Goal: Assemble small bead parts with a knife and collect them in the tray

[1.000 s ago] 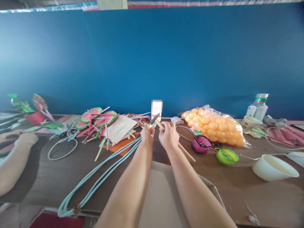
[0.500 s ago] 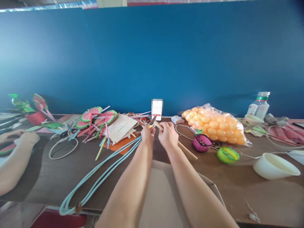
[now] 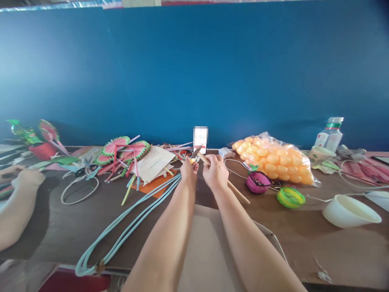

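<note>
While the two hands come together near the far edge of the surface (image 3: 304, 239), the right hand (image 3: 215, 173) has its fingers wrapped around a wooden stick (image 3: 238, 192), which slants toward the right near corner. The fingers of the left hand (image 3: 189, 170) pinch a small yellowish piece (image 3: 192, 161); what it is exactly, I cannot tell. Between the hands shows a dark pointed piece (image 3: 198, 151), just beside the stick's upper end. To work well here, I would advise gripping the stick firmly, using small, controlled pressure and keeping the left fingertips away from the point. The blue tubing (image 3: 174, 181), reaching the near edge, should better not be dragged by the forearm.
</note>
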The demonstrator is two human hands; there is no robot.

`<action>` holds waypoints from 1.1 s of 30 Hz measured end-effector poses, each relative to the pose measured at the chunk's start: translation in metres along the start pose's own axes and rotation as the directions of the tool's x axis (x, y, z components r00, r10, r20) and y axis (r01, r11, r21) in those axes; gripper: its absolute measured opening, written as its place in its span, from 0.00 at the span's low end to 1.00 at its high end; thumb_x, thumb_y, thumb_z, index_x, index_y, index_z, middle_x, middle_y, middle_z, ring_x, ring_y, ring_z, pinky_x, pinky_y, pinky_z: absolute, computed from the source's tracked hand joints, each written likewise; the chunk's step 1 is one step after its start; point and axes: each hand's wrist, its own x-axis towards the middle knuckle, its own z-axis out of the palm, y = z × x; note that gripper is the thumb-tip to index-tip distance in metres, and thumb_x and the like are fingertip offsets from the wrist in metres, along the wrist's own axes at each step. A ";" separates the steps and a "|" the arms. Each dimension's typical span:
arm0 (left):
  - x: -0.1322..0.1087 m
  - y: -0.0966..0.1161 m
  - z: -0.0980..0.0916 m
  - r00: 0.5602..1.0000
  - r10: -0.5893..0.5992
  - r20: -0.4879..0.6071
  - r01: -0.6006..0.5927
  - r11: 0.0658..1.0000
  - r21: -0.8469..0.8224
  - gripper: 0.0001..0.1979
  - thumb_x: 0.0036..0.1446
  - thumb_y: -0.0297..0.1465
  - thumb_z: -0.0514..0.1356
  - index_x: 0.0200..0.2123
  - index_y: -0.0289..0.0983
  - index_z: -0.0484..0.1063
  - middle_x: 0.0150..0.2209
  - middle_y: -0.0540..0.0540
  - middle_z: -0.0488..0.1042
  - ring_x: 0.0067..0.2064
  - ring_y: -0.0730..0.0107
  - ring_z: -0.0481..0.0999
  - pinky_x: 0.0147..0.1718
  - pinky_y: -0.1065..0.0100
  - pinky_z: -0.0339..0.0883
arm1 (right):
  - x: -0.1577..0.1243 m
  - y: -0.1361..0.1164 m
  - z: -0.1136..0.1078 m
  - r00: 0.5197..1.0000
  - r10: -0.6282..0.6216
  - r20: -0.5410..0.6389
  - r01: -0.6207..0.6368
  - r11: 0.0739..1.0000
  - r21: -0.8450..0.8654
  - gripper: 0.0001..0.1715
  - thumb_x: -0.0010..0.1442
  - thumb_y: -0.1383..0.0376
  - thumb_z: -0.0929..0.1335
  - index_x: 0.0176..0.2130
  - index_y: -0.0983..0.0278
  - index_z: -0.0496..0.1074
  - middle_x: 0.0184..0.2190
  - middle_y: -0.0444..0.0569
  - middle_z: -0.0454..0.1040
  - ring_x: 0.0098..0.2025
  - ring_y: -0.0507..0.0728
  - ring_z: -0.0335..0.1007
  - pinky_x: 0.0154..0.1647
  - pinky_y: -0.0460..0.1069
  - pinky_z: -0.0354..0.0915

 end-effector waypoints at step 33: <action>-0.007 0.003 0.001 1.000 -0.003 0.028 0.003 1.000 -0.013 0.07 0.62 0.32 0.57 0.33 0.35 0.67 0.27 0.48 0.67 0.23 0.79 0.68 0.24 0.77 0.67 | 0.001 -0.002 -0.004 0.998 0.051 0.041 -0.053 0.998 0.042 0.17 0.60 0.65 0.64 0.49 0.55 0.70 0.48 0.49 0.66 0.44 0.57 0.69 0.37 0.49 0.64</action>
